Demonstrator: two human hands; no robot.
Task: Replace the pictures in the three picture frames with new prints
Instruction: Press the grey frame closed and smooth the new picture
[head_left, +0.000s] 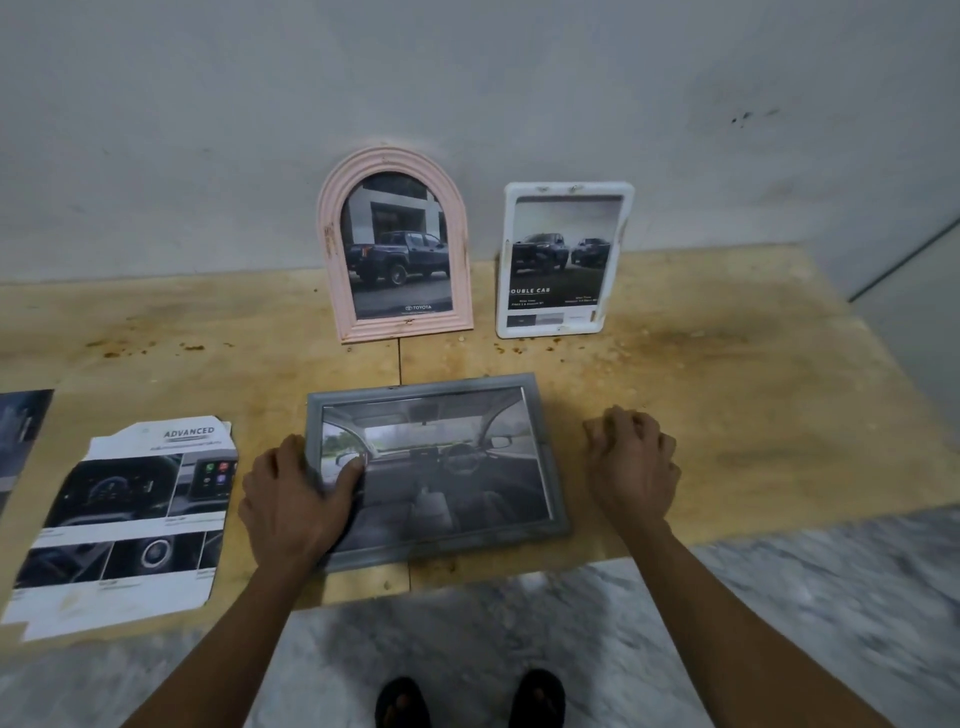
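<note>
A grey rectangular frame (435, 470) lies flat near the table's front edge, showing a car-interior print. My left hand (296, 499) grips its left side, thumb on the glass and fingers round the edge. My right hand (631, 460) rests on the table just right of the frame, fingers loosely curled, holding nothing. A pink arched frame (395, 244) with a pickup-truck print leans upright against the wall. Beside it on the right stands a white rectangular frame (563, 260) with a print of two trucks.
The wooden table (727, 374) is stained and crumb-strewn. A loose cut brochure page (130, 525) of dashboard photos lies at the left, with another dark print (21, 431) at the far left edge. Below the table's front edge are a marble floor and my sandalled feet (467, 701).
</note>
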